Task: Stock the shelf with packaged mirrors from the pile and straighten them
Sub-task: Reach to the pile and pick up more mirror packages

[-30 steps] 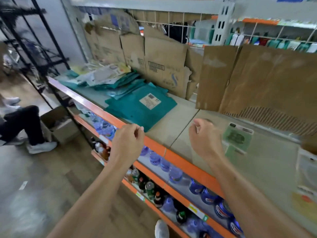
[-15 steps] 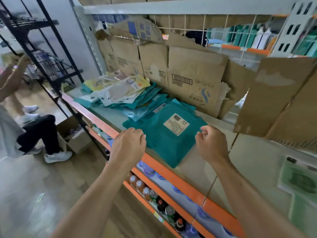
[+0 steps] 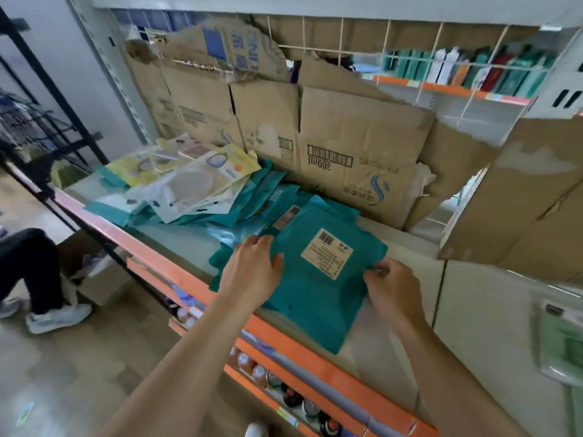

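Fingers [image 3: 256,242] of our left hand [image 3: 252,269] lie nearly straight and relaxed over the left edge of a teal packet [image 3: 312,298], thumb on its top face; we note them resting there, not clamped. Fingers [image 3: 383,267] of our right hand [image 3: 394,290] are curled and pinch the same packet at its right edge.

Packet lies flat, turned askew, on the shelf [image 3: 479,310], one corner close to the orange front lip [image 3: 315,364]. A white barcode label [image 3: 326,253] faces up. More teal packets [image 3: 220,264] show beneath it on the left (we cannot count them).

Behind and to the left, touching that stack, sits the pile [image 3: 189,181]: loose yellow and white packets with round mirrors showing through, heaped slantwise over further teal ones.

Flattened cardboard sheets [image 3: 353,137] stand along the back of the shelf. A pale green packet [image 3: 563,342] lies well apart to the right, blurred. Bottles [image 3: 274,381] stand on the tier below the lip. At far left, a black rack [image 3: 79,134], a cardboard box [image 3: 104,279] on the floor, and another person's dark trouser leg and white shoe [image 3: 58,316].
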